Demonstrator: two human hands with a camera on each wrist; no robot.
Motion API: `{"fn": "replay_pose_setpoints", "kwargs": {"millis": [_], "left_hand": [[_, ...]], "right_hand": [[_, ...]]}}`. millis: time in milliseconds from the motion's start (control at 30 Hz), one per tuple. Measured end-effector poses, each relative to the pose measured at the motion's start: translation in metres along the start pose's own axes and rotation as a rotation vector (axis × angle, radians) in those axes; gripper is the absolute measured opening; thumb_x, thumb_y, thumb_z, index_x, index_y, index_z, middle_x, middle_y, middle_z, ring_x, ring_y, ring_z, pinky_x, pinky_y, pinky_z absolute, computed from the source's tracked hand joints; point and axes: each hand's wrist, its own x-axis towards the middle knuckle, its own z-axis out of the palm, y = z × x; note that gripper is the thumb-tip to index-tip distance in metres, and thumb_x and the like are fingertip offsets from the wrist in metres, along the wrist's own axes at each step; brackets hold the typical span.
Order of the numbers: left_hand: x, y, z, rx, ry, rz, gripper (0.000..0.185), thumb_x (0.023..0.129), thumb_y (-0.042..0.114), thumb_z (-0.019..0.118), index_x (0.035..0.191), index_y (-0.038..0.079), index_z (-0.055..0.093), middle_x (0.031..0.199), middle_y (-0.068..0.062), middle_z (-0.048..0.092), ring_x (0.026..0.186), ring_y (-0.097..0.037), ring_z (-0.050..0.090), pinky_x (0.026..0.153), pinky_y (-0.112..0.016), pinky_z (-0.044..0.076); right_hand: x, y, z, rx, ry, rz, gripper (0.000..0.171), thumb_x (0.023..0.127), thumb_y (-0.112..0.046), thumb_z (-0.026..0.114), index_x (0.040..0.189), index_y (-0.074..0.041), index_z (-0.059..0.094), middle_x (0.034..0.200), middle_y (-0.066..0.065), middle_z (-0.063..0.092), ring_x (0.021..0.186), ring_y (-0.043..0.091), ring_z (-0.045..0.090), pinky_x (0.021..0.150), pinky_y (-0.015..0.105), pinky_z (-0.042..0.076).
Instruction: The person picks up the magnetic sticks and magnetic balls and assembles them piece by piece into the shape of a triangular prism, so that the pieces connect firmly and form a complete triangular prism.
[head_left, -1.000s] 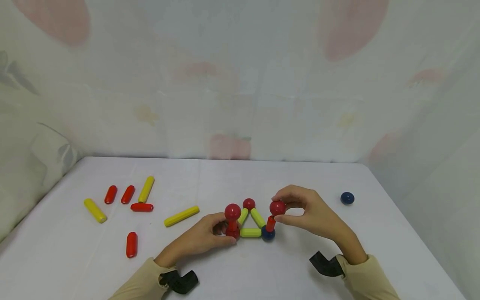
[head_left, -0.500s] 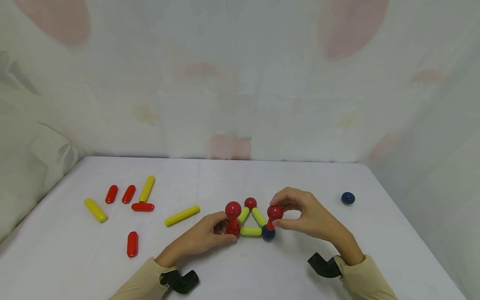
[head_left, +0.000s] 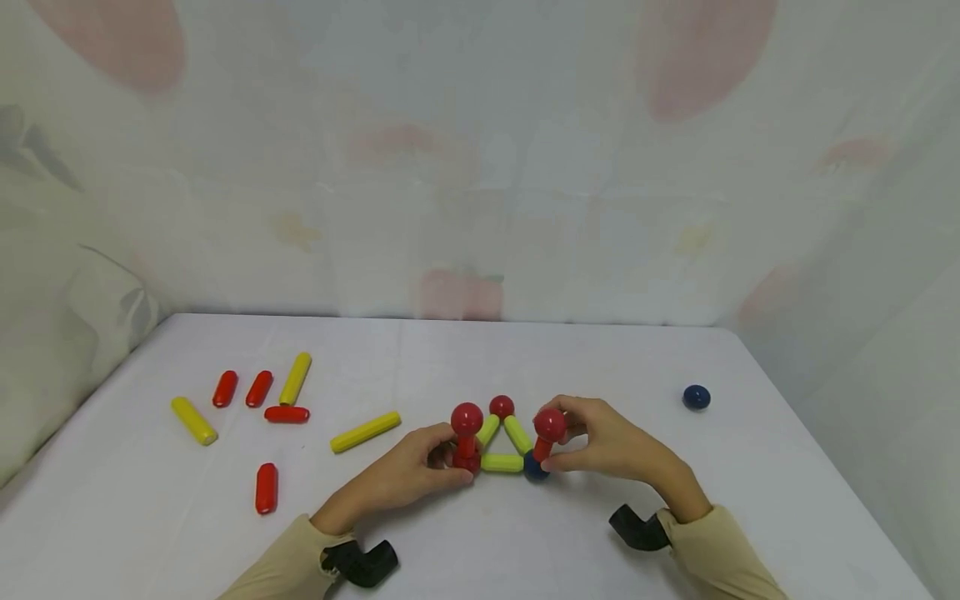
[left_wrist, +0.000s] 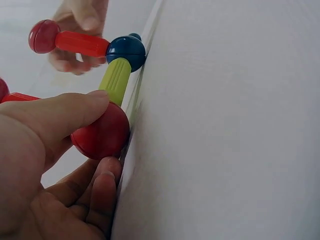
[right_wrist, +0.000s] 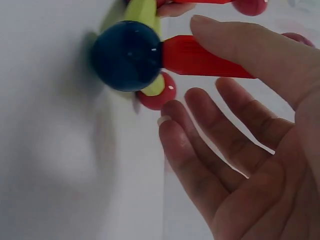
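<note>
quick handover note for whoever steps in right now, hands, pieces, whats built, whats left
Left hand: pinches the red ball at the triangle's left corner, under an upright red rod topped with a red ball.
Right hand: fingers relaxed round the right upright red rod, thumb touching it; that rod stands on the blue ball.
Built: flat triangle of three yellow rods, two uprights with ball tops.
Left, likely: the back corner ball has no upright. Spare rods lie at the left; a spare blue ball at the right.
</note>
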Motion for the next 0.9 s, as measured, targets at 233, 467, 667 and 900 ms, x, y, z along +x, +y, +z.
{"fn": "replay_pose_setpoints", "kwargs": {"millis": [233, 467, 667, 900], "left_hand": [[-0.002, 0.005, -0.008, 0.001, -0.02, -0.028, 0.035, 0.087, 0.026, 0.076, 0.117, 0.017, 0.062, 0.104, 0.001, 0.063, 0.094, -0.017, 0.056, 0.078, -0.021, 0.049], [-0.006, 0.01, -0.028, 0.123, 0.041, -0.047, 0.037, 0.086, 0.018, 0.077, 0.121, 0.018, 0.063, 0.112, 0.0, 0.063, 0.1, -0.016, 0.057, 0.083, -0.025, 0.051], [-0.01, 0.011, -0.046, 0.232, 0.121, -0.065, 0.041, 0.086, 0.016, 0.076, 0.125, 0.018, 0.063, 0.116, -0.002, 0.065, 0.102, -0.019, 0.058, 0.088, -0.035, 0.053], [-0.013, 0.009, -0.06, 0.26, 0.142, -0.1, 0.04, 0.086, 0.014, 0.076, 0.125, 0.015, 0.063, 0.119, -0.004, 0.065, 0.106, -0.023, 0.058, 0.091, -0.04, 0.054]], "right_hand": [[0.005, 0.006, 0.011, -0.019, -0.07, 0.019, 0.039, 0.079, -0.021, 0.084, 0.111, -0.01, 0.065, 0.103, -0.002, 0.069, 0.092, 0.012, 0.063, 0.083, 0.024, 0.054], [0.008, 0.008, 0.016, -0.009, -0.085, -0.004, 0.035, 0.077, -0.018, 0.085, 0.106, -0.012, 0.066, 0.1, -0.002, 0.068, 0.089, 0.012, 0.062, 0.082, 0.024, 0.055], [0.009, 0.008, 0.019, -0.003, -0.076, -0.011, 0.033, 0.078, -0.017, 0.085, 0.105, -0.014, 0.067, 0.098, -0.003, 0.068, 0.087, 0.012, 0.063, 0.082, 0.024, 0.054], [0.009, 0.011, 0.021, -0.005, -0.042, -0.03, 0.031, 0.078, -0.016, 0.083, 0.104, -0.016, 0.067, 0.097, -0.004, 0.068, 0.084, 0.011, 0.063, 0.08, 0.024, 0.054]]}}
